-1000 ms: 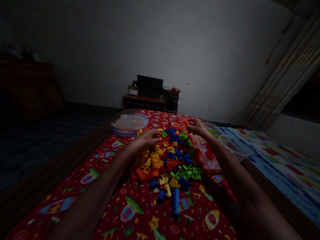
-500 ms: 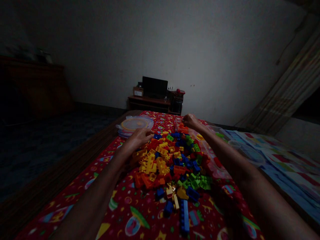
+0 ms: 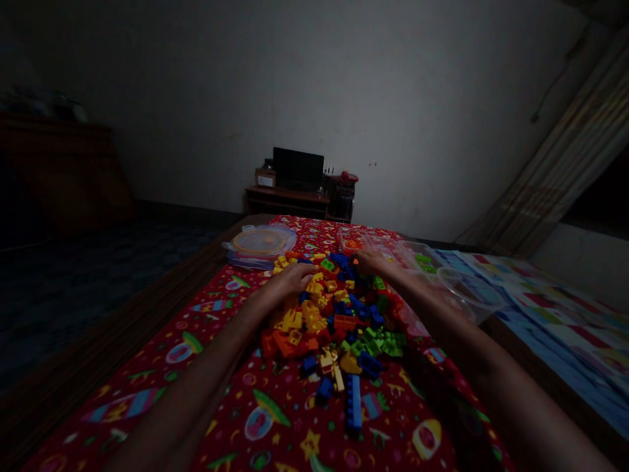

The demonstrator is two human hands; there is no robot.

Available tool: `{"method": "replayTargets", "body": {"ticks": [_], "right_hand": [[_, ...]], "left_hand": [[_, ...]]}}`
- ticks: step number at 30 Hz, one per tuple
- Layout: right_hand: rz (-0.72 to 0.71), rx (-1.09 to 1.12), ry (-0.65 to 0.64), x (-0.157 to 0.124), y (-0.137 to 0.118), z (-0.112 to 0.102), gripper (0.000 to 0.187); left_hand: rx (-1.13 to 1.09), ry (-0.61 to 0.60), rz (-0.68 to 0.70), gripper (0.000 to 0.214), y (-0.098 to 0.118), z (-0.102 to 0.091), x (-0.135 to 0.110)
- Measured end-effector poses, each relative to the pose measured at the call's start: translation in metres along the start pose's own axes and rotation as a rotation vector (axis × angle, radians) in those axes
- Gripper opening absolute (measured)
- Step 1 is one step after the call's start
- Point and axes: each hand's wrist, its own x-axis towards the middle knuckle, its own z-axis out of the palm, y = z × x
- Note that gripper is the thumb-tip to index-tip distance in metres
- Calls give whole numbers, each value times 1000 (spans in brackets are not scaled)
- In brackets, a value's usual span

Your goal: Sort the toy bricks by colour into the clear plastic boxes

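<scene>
A heap of small plastic building bricks [image 3: 334,314] in yellow, red, blue, green and orange lies on a red patterned cloth [image 3: 230,400]. My left hand [image 3: 289,278] rests palm down on the left far side of the heap, fingers stretched over yellow bricks. My right hand [image 3: 369,261] reaches into the far right side of the heap, fingers curled down among blue and red bricks. What they grip, if anything, is hidden. A long blue brick [image 3: 352,400] lies apart at the near end.
Clear plastic containers [image 3: 466,295] stand to the right of the heap, one holding orange bricks [image 3: 351,244] and one green. Stacked clear lids [image 3: 258,242] lie at the far left. A mat with a colourful print [image 3: 555,328] covers the right side. The room is dim.
My right hand has come down from the orange-brick container into the far side of the heap. My left hand has shifted slightly right onto the yellow bricks.
</scene>
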Motion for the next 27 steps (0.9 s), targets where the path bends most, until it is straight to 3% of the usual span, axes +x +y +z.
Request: {"method": "replayTargets", "body": {"ticks": [4, 8, 12, 15, 17, 21, 27], "right_hand": [[100, 74, 76, -9, 0, 1, 25], [183, 261, 217, -24, 2, -4, 21], [26, 502, 338, -50, -4, -10, 31], [-28, 561, 304, -71, -17, -11, 41], [18, 551, 265, -80, -25, -9, 34], [30, 583, 246, -89, -36, -5, 10], [-101, 540, 251, -104, -47, -18, 20]], "left_hand": [[-44, 37, 59, 33, -5, 9, 3], [-32, 153, 100, 34, -9, 13, 5], [-19, 214, 180, 41, -10, 19, 9], [-61, 99, 182, 43, -10, 22, 11], [-78, 54, 169, 43, -8, 21, 11], [-50, 60, 141, 39, -2, 17, 10], [-17, 48, 76, 37, 8, 15, 9]]}}
